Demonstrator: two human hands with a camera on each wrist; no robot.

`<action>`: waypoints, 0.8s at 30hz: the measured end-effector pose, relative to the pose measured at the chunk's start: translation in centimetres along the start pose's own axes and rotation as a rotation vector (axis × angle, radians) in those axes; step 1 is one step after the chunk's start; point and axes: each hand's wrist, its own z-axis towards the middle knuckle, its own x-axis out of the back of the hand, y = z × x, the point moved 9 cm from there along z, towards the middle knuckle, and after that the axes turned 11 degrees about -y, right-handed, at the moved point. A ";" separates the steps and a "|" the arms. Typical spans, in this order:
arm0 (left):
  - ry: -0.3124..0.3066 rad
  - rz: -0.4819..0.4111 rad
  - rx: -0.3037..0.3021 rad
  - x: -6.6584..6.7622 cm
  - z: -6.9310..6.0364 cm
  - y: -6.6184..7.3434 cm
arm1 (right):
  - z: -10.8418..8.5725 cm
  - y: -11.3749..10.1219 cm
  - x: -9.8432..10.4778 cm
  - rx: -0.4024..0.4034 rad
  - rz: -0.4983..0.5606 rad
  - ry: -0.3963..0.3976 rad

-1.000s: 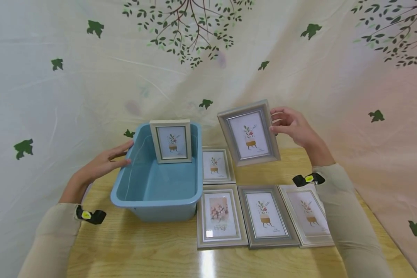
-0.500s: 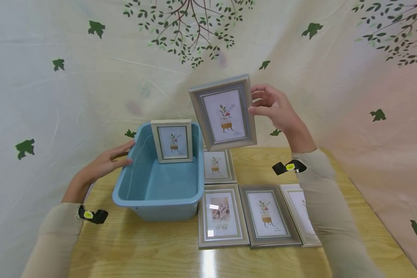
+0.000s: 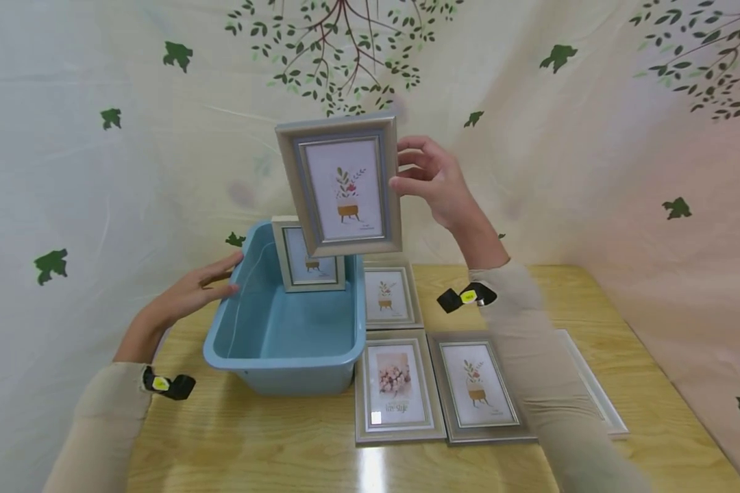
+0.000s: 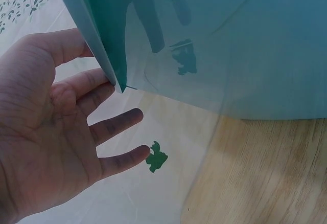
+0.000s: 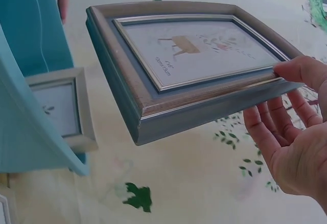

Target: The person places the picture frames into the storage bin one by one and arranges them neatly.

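Observation:
My right hand (image 3: 434, 181) pinches a silvery-brown picture frame (image 3: 392, 137) by its right edge, thumb on the front and fingers behind. The frame is held upright in the air above the back right of a blue plastic basin (image 3: 284, 359). Inside the basin, a cream picture frame (image 3: 288, 279) leans against the back wall, partly covered by the raised one. At the basin's left rim, my left hand (image 3: 188, 298) holds on lightly; in the left wrist view the thumb passes behind the rim (image 4: 97, 50), while the lower fingers (image 4: 117, 125) spread loosely.
Right of the basin lie a small frame (image 3: 414, 301), a frame with a pink flower print (image 3: 401, 435) and a grey-brown frame (image 3: 477, 433). My right sleeve hides most of a white frame (image 3: 592, 380). A printed cloth (image 3: 530, 171) hangs behind the wooden table (image 3: 271, 445).
My right hand has carried the picture frame up and left, from above the table's right part to above the basin. The left hand has stayed at the rim.

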 end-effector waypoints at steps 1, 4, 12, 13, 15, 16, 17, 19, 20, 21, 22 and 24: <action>0.000 0.001 0.001 0.0 0.0 0.0 | 0.2 0.3 -0.6 -0.005 0.005 0.000; 0.001 0.003 0.004 0.0 0.0 0.0 | 0.8 1.4 -2.3 -0.018 0.011 -0.007; 0.015 0.008 0.028 0.3 0.2 -0.2 | 1.8 4.3 -5.8 -0.021 0.059 -0.008; 0.016 0.007 0.030 0.3 0.2 -0.2 | 1.9 4.8 -6.1 -0.028 0.063 -0.005; 0.018 0.004 0.026 0.4 0.2 -0.3 | 2.1 5.9 -6.7 -0.038 0.069 0.000; 0.019 0.004 0.021 0.4 0.3 -0.2 | 2.2 6.4 -6.8 -0.044 0.061 0.004; 0.019 0.006 0.018 0.4 0.3 -0.2 | 2.1 7.0 -7.0 -0.054 0.051 0.006; 0.017 0.009 0.014 0.3 0.3 -0.3 | 1.9 8.1 -7.2 -0.076 0.013 0.008; 0.016 0.010 0.014 0.3 0.3 -0.3 | 1.7 8.6 -7.2 -0.081 -0.006 0.006; 0.016 0.013 0.013 0.3 0.3 -0.3 | 1.6 9.0 -7.2 -0.090 -0.021 0.005; 0.017 0.014 0.015 0.2 0.3 -0.3 | 1.4 9.5 -7.2 -0.096 -0.037 0.003; 0.016 0.012 0.017 0.2 0.3 -0.3 | 1.2 10.1 -7.2 -0.101 -0.054 0.001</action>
